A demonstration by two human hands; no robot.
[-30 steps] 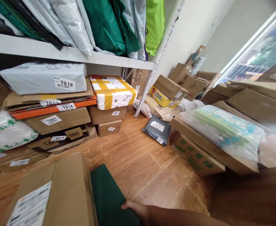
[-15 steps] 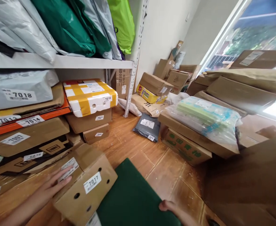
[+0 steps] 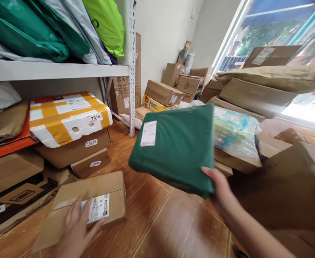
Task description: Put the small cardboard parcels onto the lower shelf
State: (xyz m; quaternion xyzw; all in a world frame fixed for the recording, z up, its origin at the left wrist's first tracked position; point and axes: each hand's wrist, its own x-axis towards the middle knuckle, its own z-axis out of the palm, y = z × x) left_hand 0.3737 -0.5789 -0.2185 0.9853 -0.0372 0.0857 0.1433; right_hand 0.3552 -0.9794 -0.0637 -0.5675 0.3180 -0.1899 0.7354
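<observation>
Since half a second ago, the flat green plastic-wrapped parcel [image 3: 177, 150] has come up off the wooden plank floor [image 3: 170, 229] and now hangs in the air, tilted, with its white label facing up near its left edge; the brown cardboard box with a white shipping label [image 3: 93, 206] has tipped from standing on an edge to lying flat on the floor. Largest in view is the white metal shelving rack [image 3: 66, 70] on the left, its upper shelf loaded with green, grey and lime soft bags. Under that shelf sits a stack of cartons, topped by a white box banded with yellow tape and marked 7016 [image 3: 67, 116], which rests on a plain brown carton labelled 6026 [image 3: 75, 150]. On the right, a heap of large brown cartons [image 3: 256, 96] runs toward the bright window, and a clear plastic bag of pale green and blue goods [image 3: 234, 130] lies on one of them, just behind the green parcel. Further back against the wall stand more small cartons, one of them yellow with a red print [image 3: 153, 104]. The right hand [image 3: 219, 188] grips the green parcel at its lower right corner, thumb on the near side and fingers hidden beneath. The left hand [image 3: 75, 229] lies open and flat, fingers spread, its fingertips on the near end of the cardboard box beside the label.
</observation>
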